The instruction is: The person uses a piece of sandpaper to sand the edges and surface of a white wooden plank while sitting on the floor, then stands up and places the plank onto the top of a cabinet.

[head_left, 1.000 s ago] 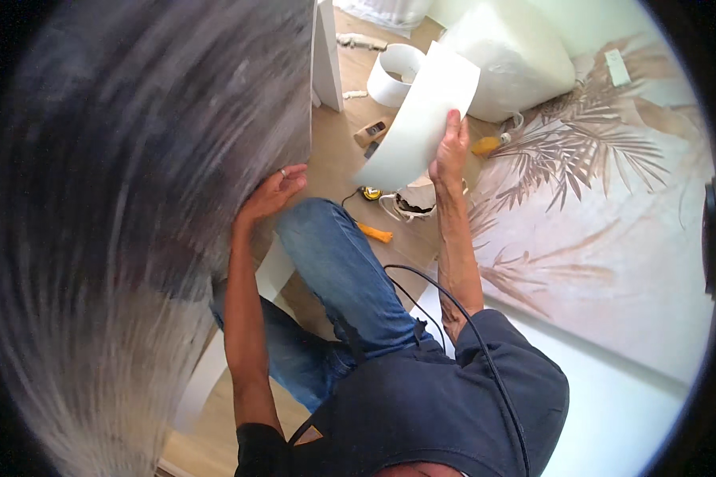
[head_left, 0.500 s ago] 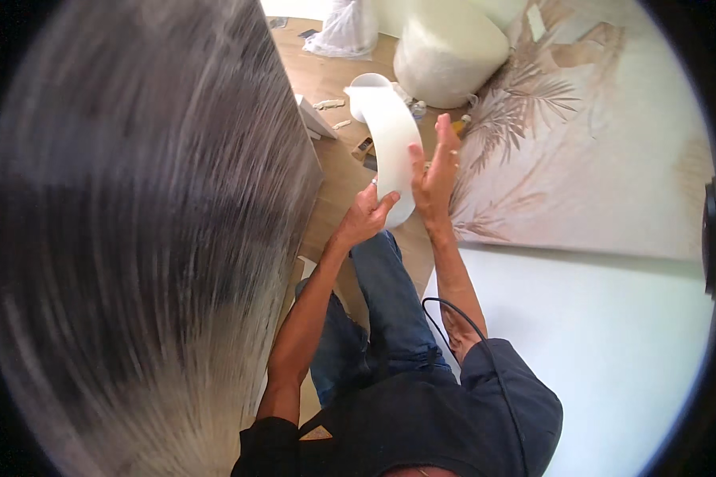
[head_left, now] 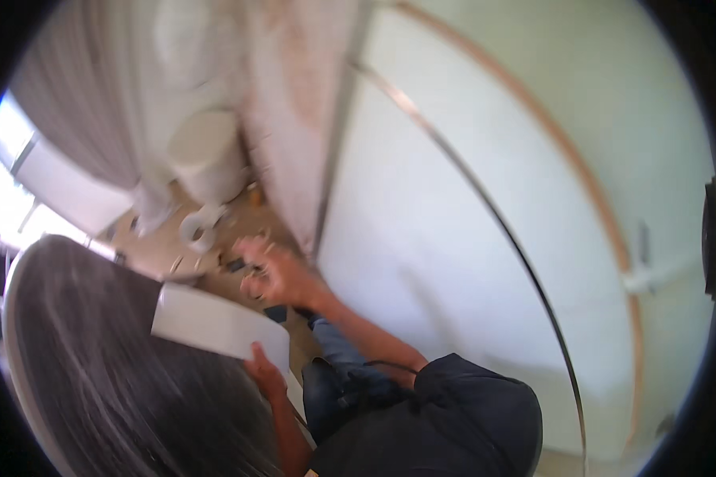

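Note:
My left hand [head_left: 266,374] is closed on the near end of a white, wide, smooth strip [head_left: 212,321]. The thumb lies over its face, and the other fingers are mostly hidden behind it. The strip points away to the left, in front of a dark streaked surface [head_left: 111,342]. My right hand [head_left: 281,273] is raised apart from the strip, blurred, with bent fingers spread and nothing visible in them. Beneath it, several small dark things lie on the wood-coloured floor.
A cream pouf [head_left: 208,159] stands at the back by a wall with a pinkish print. On the floor in front of it is a white round roll [head_left: 197,231]. A large white panel [head_left: 422,246] with a dark curved edge line fills the right side.
My view has swung to the right. My left hand has carried the strip leftward and down beside the dark surface. My right hand has come away from the strip.

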Motion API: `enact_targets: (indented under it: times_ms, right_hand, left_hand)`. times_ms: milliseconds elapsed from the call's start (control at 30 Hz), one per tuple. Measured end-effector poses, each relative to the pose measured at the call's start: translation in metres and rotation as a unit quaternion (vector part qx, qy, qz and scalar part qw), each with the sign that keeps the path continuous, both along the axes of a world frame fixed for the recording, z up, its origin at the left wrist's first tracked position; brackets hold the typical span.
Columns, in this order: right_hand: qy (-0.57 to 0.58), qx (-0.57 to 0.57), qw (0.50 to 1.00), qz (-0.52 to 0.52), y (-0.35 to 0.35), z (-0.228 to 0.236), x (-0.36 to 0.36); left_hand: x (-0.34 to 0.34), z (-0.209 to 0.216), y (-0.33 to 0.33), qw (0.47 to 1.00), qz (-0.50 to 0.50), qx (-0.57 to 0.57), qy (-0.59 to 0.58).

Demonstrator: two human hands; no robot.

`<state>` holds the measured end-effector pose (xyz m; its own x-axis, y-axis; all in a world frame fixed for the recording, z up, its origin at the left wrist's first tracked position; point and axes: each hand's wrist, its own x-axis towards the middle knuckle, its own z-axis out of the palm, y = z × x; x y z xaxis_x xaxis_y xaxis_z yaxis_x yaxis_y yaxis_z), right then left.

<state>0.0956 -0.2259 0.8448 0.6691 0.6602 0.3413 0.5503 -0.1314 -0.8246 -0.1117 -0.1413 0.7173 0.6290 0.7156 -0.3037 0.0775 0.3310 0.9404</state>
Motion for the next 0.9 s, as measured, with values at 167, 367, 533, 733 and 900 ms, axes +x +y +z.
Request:
enact_targets:
  times_ms: [167,367,533,733,900]
  right_hand:
    - [0.049,-0.178,0.974,0.131,-0.093,0.035,-0.149]
    - [-0.045,-0.144,0.984,-0.093,-0.119,0.088,-0.211]
    - [0.091,-0.184,0.961,-0.186,-0.211,0.210,-0.256]
    - [-0.079,-0.142,0.937,-0.310,-0.311,0.343,-0.380]
    - [-0.210,-0.215,0.707,-0.640,-0.355,0.431,-0.487]
  left_hand:
    - [-0.026,0.121,-0.051,0.990,0.033,-0.109,-0.087]
    - [-0.040,0.213,-0.089,0.967,-0.118,-0.115,-0.194]
    - [-0.044,0.281,-0.140,0.858,-0.190,0.176,-0.443]
    - [-0.031,0.421,-0.144,0.710,-0.130,0.293,-0.627]
    - [-0.019,0.553,-0.217,0.577,0.040,0.526,-0.623]
